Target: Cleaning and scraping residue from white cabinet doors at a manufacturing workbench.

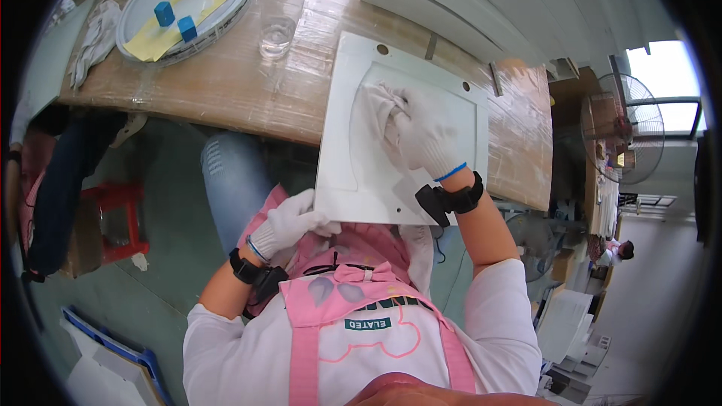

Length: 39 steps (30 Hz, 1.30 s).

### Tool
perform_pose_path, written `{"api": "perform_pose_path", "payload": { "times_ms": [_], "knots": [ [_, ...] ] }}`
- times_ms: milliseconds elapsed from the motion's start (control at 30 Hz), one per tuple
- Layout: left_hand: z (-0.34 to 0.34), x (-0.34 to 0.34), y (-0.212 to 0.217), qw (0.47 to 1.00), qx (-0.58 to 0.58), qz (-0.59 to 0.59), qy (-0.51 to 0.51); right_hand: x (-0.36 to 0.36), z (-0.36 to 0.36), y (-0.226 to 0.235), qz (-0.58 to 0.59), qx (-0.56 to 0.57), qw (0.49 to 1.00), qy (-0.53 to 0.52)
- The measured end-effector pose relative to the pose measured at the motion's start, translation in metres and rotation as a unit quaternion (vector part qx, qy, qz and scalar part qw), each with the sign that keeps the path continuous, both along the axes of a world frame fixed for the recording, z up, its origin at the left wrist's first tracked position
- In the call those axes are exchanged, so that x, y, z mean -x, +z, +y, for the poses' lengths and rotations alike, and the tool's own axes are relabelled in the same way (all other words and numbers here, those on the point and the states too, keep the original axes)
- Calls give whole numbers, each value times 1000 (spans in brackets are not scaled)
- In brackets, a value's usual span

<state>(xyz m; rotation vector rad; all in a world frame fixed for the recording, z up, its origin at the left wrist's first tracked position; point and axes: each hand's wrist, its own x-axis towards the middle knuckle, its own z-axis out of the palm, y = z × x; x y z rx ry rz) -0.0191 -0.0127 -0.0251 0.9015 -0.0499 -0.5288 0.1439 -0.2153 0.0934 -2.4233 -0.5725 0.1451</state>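
A white cabinet door panel (pixel 368 199) with a raised arched border and round holes at its far corners lies partly on the table and juts over its near edge toward my lap. My right hand (pixel 427 131), in a white knit glove with a blue cuff edge, is closed on a crumpled white cloth (pixel 380 105) and presses it on the panel's face. At the panel's near left corner, my gloved left hand (pixel 288 224) grips the edge, its fingertips partly curled under it.
The table (pixel 293 109) is covered in brown, taped sheeting. A clear bottle (pixel 282 11) and a round lid (pixel 135 26) bearing blue blocks (pixel 175 21) stand at far left. White panels (pixel 481 7) are stacked far right. A red stool (pixel 124 218) and fan (pixel 620 128) flank the table.
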Motion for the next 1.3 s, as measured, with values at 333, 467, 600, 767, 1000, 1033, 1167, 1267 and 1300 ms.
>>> {"api": "perform_pose_path", "payload": {
  "times_ms": [333, 467, 600, 767, 1000, 1033, 1167, 1267, 1300],
  "knots": [
    [-4, -38, 17, 995, -93, 23, -24, -37, 54, -14, -164, 186, 961, 122],
    [-12, -41, -3, 998, -56, -17, -17, -111, 54, -36, -195, 239, 950, 38],
    [-3, -41, -2, 986, -139, -88, 8, -20, 64, -45, -251, 244, 914, 203],
    [-8, -42, -5, 990, -132, -35, -42, -117, 83, -30, -256, 227, 933, 111],
    [-4, -47, 1, 991, -115, -55, -33, -67, 68, -46, -258, 171, 939, 151],
    [-3, -48, 2, 992, -95, -65, -42, -77, 70, -40, -257, 173, 939, 148],
    [-5, -46, -1, 995, -80, -33, -38, -106, 77, -31, -239, 195, 947, 94],
    [-5, -49, 0, 990, -131, -37, -35, -80, 68, -41, -266, 202, 933, 135],
    [-4, -48, 2, 991, -125, -42, -38, -80, 69, -40, -289, 189, 929, 133]
  ]
}}
